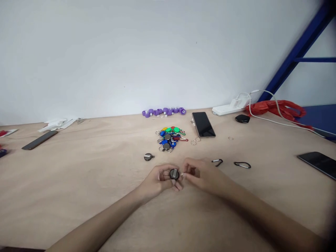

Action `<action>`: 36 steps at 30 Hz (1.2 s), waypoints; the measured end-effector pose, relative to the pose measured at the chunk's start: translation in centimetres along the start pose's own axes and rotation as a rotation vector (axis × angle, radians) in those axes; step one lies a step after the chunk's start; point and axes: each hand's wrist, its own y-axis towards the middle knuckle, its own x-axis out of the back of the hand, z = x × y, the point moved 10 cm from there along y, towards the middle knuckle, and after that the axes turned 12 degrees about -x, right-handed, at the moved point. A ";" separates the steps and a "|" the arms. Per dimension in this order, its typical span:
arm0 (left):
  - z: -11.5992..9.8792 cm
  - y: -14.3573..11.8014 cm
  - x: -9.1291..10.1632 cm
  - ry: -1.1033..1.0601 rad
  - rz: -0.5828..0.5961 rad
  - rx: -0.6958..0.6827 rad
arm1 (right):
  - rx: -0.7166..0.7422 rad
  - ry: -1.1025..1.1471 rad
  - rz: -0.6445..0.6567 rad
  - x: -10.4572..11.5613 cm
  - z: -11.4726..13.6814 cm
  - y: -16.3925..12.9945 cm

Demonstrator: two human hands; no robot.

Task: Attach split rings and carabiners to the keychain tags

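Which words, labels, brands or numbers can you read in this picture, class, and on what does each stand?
None can be read.
Round tag held in the left hand, right hand at its ring: face too small and blurred.
Tag pile: no print legible.
Phone: screen dark, blank.
Power strip: any marks too small.

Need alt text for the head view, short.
Two bare hands meet over a wooden table: the left hand holds a round dark key tag, the right hand pinches at its edge. Behind lie a pile of coloured key tags and a phone.
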 end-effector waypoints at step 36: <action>0.1 -0.2 -2.5 0.036 0.115 0.015 | -0.079 0.416 0.355 -4.1 -0.4 -0.6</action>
